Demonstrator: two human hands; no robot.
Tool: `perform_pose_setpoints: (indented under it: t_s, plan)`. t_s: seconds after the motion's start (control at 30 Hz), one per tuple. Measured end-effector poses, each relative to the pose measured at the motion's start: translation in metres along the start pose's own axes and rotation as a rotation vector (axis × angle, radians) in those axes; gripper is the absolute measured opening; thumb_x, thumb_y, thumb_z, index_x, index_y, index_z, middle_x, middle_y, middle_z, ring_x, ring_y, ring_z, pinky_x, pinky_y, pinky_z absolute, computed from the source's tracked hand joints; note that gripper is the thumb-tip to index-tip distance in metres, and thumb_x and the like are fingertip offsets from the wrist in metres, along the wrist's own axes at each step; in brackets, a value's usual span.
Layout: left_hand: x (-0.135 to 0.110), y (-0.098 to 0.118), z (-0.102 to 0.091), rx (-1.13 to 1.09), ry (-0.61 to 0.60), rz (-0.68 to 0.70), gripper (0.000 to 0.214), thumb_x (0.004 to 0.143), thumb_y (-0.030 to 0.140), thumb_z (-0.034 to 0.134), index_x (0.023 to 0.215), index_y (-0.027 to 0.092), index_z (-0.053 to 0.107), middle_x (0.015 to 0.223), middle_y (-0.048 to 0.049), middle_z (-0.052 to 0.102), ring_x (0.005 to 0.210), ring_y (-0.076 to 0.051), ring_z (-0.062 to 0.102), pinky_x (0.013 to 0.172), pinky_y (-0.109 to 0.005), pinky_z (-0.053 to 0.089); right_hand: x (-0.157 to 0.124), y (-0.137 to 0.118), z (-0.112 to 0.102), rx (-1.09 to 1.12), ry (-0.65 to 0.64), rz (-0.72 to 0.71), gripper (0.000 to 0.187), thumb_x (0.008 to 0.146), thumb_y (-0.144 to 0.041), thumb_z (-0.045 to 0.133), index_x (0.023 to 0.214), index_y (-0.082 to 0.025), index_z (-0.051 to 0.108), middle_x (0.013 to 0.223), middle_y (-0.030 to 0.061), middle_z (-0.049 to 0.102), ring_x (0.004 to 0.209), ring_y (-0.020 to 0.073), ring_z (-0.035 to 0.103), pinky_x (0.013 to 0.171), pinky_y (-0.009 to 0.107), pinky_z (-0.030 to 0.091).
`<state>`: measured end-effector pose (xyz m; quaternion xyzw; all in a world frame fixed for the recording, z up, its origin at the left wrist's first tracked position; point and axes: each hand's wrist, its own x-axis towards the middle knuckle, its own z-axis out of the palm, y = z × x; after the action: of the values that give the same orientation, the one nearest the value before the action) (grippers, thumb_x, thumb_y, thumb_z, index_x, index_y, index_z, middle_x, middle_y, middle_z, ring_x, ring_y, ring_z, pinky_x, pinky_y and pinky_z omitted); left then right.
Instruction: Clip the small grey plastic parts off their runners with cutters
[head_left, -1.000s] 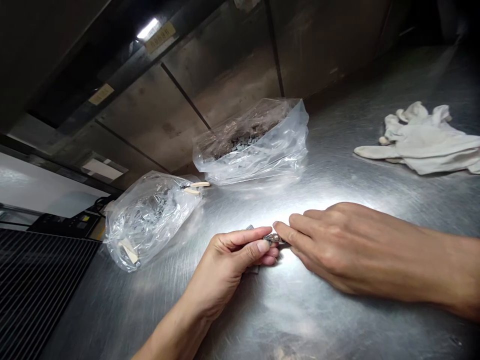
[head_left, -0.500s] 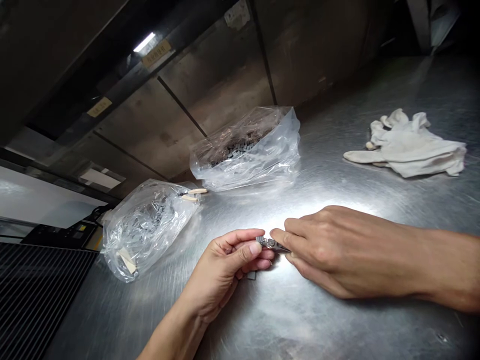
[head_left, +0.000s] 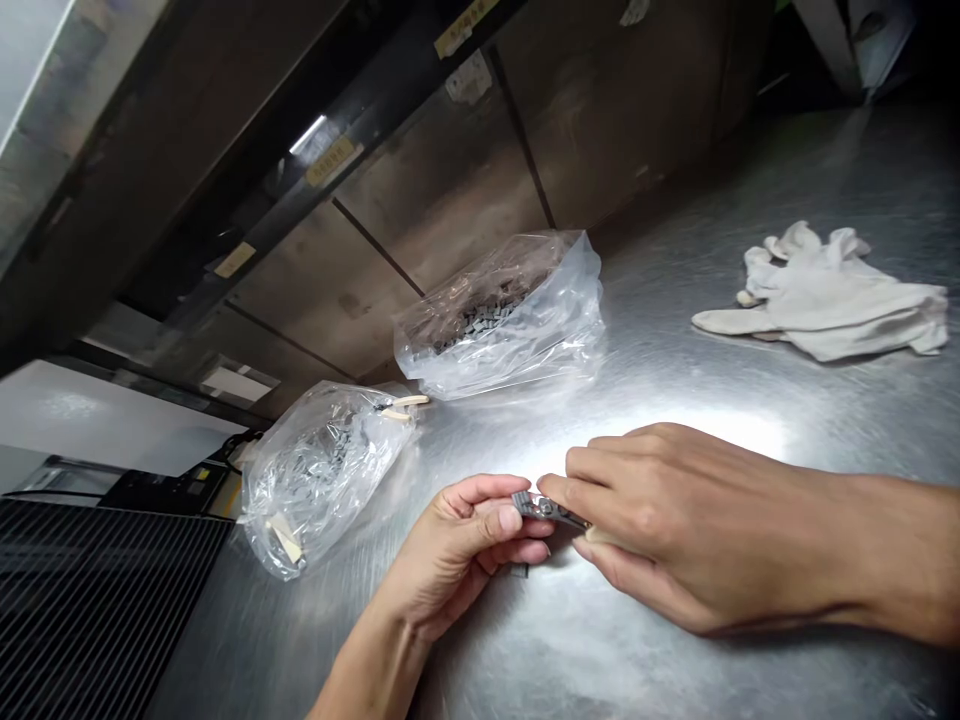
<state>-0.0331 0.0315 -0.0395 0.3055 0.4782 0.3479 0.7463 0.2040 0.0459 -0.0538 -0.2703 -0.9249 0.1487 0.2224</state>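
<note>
My left hand pinches a small grey ridged block between thumb and index finger. My right hand is closed round a small pair of metal pliers, and a bit of cream handle shows under its fingers. The jaws of the pliers reach the block at my left fingertips. Whether they bite into it, I cannot tell. Below my left fingers a second grey piece peeks out, mostly hidden by the hand. Both hands are low over the shiny metal table.
An open clear bag of many small grey pieces stands at the back. Left of it lies another clear bag with grey pieces and a cream-handled tool on its edge. White gloves lie at right. A black ribbed surface borders the left.
The camera view has shifted, so the bags and table sit further right and slightly lower. Both hands keep their hold, with the block and pliers at a slightly different tilt.
</note>
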Motion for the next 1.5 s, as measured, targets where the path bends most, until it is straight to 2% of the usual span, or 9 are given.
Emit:
perform_pose_setpoints:
  t_s: [0.33,0.6,1.0,1.33,1.5]
  plan:
    - [-0.0005,0.0005,-0.0019,0.022,-0.021,-0.017,0.029,0.063,0.021,0.097,0.087,0.017,0.081,0.081,-0.0072,0.081,0.075,-0.018,0.078,0.066,-0.021,0.064,0.0006,-0.0008,-0.0016,0.001,-0.002,-0.051,0.011,0.092,-0.022,0.051,0.097,-0.019,0.061,0.083,0.0016,0.058,0.068,0.018,0.048,0.06,0.036,0.027]
    - [-0.002,0.0017,-0.0006,0.028,0.013,-0.033,0.031,0.062,0.021,0.097,0.087,0.015,0.079,0.076,-0.0073,0.08,0.073,-0.019,0.078,0.062,-0.02,0.063,-0.0003,-0.0023,-0.0022,-0.056,-0.011,-0.081,0.009,0.091,-0.02,0.055,0.098,-0.018,0.061,0.083,0.002,0.059,0.069,0.0179,0.051,0.06,0.035,0.028]
    - [-0.0017,0.0039,-0.0012,0.052,0.034,-0.038,0.032,0.06,0.022,0.098,0.085,0.014,0.079,0.071,-0.0072,0.078,0.068,-0.019,0.077,0.055,-0.017,0.061,0.0017,-0.0046,-0.0069,-0.019,-0.101,-0.046,0.013,0.094,-0.018,0.053,0.102,-0.016,0.063,0.086,0.0028,0.062,0.071,0.0172,0.058,0.06,0.033,0.032]
    - [-0.0013,0.0034,0.0,0.045,0.028,-0.043,0.032,0.061,0.021,0.098,0.086,0.013,0.079,0.072,-0.0081,0.078,0.066,-0.017,0.076,0.056,-0.016,0.061,-0.0003,-0.0051,-0.0069,-0.021,-0.086,-0.052,0.015,0.096,-0.019,0.05,0.103,-0.016,0.063,0.084,0.0027,0.062,0.068,0.0174,0.058,0.06,0.033,0.034]
    - [-0.0006,0.0032,0.0,0.009,-0.014,-0.04,0.03,0.066,0.017,0.094,0.091,0.012,0.078,0.078,-0.0081,0.079,0.067,-0.016,0.076,0.06,-0.017,0.061,0.001,-0.0017,-0.0054,-0.013,-0.027,-0.064,0.017,0.097,-0.018,0.045,0.097,-0.015,0.062,0.082,0.0032,0.059,0.063,0.0156,0.052,0.058,0.032,0.033]
